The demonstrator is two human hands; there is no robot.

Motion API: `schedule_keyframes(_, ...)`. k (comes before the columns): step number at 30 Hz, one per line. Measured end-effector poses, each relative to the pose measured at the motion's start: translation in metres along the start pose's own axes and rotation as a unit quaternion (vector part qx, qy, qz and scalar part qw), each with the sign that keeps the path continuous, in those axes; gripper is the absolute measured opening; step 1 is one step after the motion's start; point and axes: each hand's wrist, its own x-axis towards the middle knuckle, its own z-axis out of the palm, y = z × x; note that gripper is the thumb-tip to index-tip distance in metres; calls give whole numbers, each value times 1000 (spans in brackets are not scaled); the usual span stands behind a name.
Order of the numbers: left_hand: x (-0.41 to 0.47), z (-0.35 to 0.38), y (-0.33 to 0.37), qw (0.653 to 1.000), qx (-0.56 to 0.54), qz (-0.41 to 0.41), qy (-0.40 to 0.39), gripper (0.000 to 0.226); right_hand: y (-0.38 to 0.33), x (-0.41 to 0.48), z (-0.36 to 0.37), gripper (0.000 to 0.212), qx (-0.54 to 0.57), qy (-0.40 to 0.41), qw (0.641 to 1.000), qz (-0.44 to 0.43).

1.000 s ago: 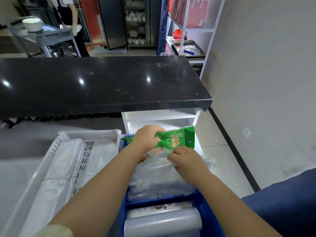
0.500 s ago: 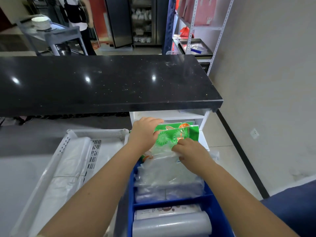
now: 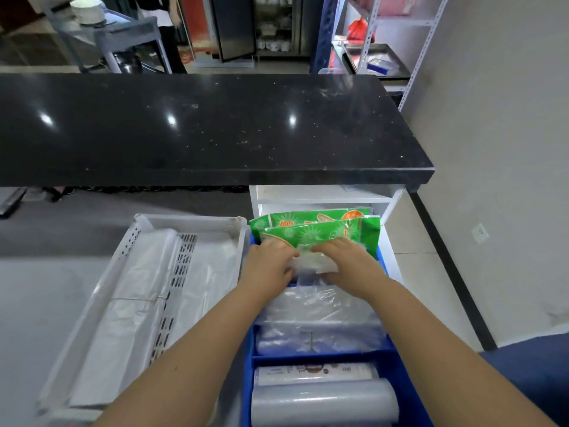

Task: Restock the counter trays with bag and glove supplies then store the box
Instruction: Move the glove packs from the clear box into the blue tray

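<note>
White tray [image 3: 103, 288]: it sits on the counter [image 3: 46, 303] at my left, holding folded white bags [image 3: 138, 303] laid lengthwise.

Left grip [image 3: 269, 268]: low in the far compartment of the blue tray, with fingers curled onto the near-left edge of a clear packet [image 3: 311, 262].

Green packets [image 3: 317, 231]: they stand upright against the tray's far wall, just behind my knuckles. I take them for the glove supplies.

Right grip [image 3: 351, 266]: it clamps the same clear packet from the right, fingers over the top and thumb tucked beneath.

Blue tray [image 3: 320, 356]: it stands beside the white tray. Loose clear bags [image 3: 317, 315] fill the space in front of my hands, and rolls [image 3: 323, 399] lie in the near compartment.

Change: a moment ago both hands held a green packet by its top and were standing it up. Now that packet is let go, and my hands have dropped onto the clear one in front of it.

Meaning: the green packets look placed. I judge this step to be seating the clear packet snugly against them, so the green ones don't tip forward. The box is not in view, so storing it still lies ahead.
</note>
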Motion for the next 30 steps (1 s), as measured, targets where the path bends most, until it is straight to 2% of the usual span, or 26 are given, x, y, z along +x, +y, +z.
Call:
schedule_keyframes(2,-1,4,3,1000,18,-4,2,31,7,-15,-5,50,32,53,998,-14)
schedule_keyframes(5,-11,8,6,999,-5,-1,38,30,9,-26,-3,37,7,97,994,-39)
schedule_keyframes(8,-23,11,11,996,-26,24,86,26,5,-23,7,30,-8,85,996,-33)
schedule_keyframes(11,-23,14,15,999,-6,48,17,23,6,-12,15,30,-34,67,997,-20)
schedule_keyframes(14,-22,21,16,998,-6,42,-45,35,11,-5,22,26,-50,18,998,19)
schedule_keyframes(18,-23,30,15,996,-3,25,-84,45,15,-8,26,25,-3,-42,996,78)
schedule_keyframes(21,-25,30,15,993,-13,9,-121,47,20,-13,30,17,39,-101,988,110)
schedule_keyframes(23,-27,27,16,996,-27,9,-87,45,21,-16,32,21,44,-119,986,111)
schedule_keyframes(26,-27,20,18,998,-59,12,11,46,21,-15,31,27,38,-118,986,114)
schedule_keyframes(28,-25,18,21,995,-92,27,4,44,20,-11,30,24,37,-113,985,121)
schedule_keyframes(30,-24,21,26,995,-83,52,-35,41,19,-4,30,15,51,-90,983,150)
